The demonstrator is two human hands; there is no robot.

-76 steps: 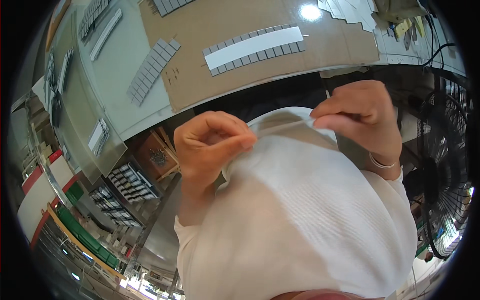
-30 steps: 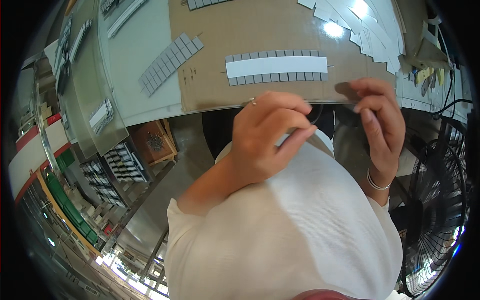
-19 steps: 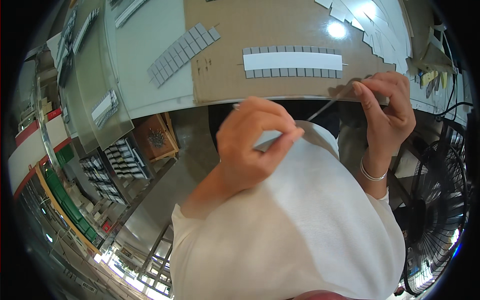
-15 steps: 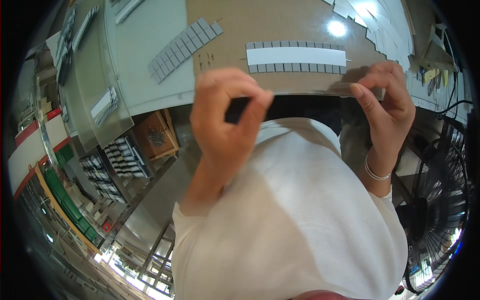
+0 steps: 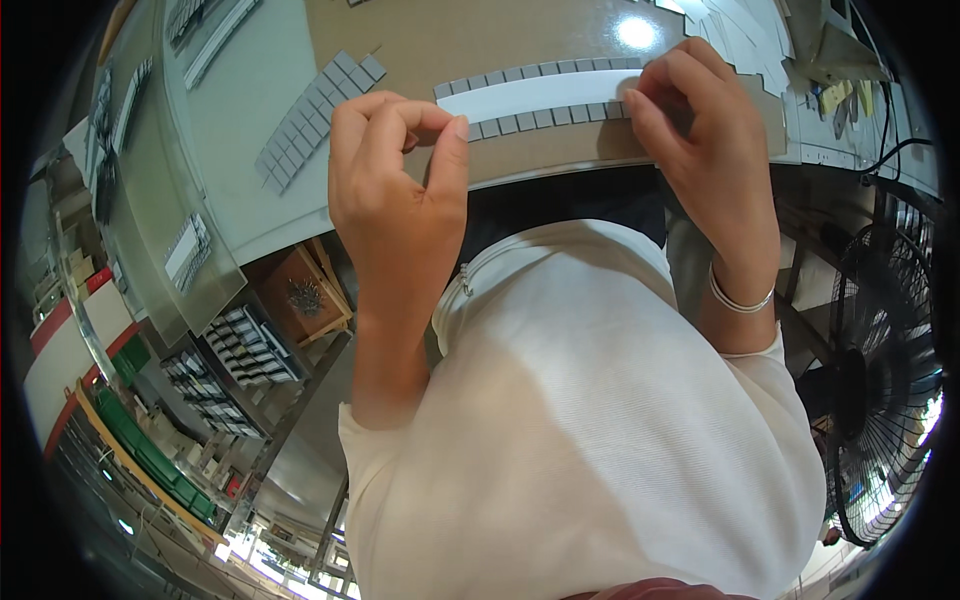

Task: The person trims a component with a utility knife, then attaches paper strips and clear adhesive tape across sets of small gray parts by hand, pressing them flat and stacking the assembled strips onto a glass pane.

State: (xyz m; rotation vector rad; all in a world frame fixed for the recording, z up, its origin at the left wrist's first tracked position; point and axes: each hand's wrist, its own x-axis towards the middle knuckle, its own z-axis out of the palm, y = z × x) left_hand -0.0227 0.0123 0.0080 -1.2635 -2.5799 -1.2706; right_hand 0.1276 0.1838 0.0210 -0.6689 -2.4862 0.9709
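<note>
A flat strip (image 5: 545, 95) with a white middle band and rows of grey tiles along both long edges lies on the brown board (image 5: 470, 30). At its left end my left hand (image 5: 400, 170) is closed in a pinch, thumb against forefinger. Over its right end my right hand (image 5: 705, 130) has thumb and fingertips drawn together, covering that end. What either pinch holds, if anything, is too small or hidden to make out. Left of my left hand, a second strip of grey tiles (image 5: 305, 130) lies slanted, with no white band showing.
White sheets or card pieces (image 5: 735, 35) overlap at the back right. More tiled strips (image 5: 220, 42) lie at the far left, one small strip (image 5: 188, 252) nearer. Below the table stand an open wooden drawer (image 5: 320, 305) and a rack of strips (image 5: 255, 345). A black fan (image 5: 870, 370) stands at right.
Both hands have moved forward from the table's near edge to the ends of the white-banded strip. My view has shifted, so the strips appear farther left. The left hand stays pinched.
</note>
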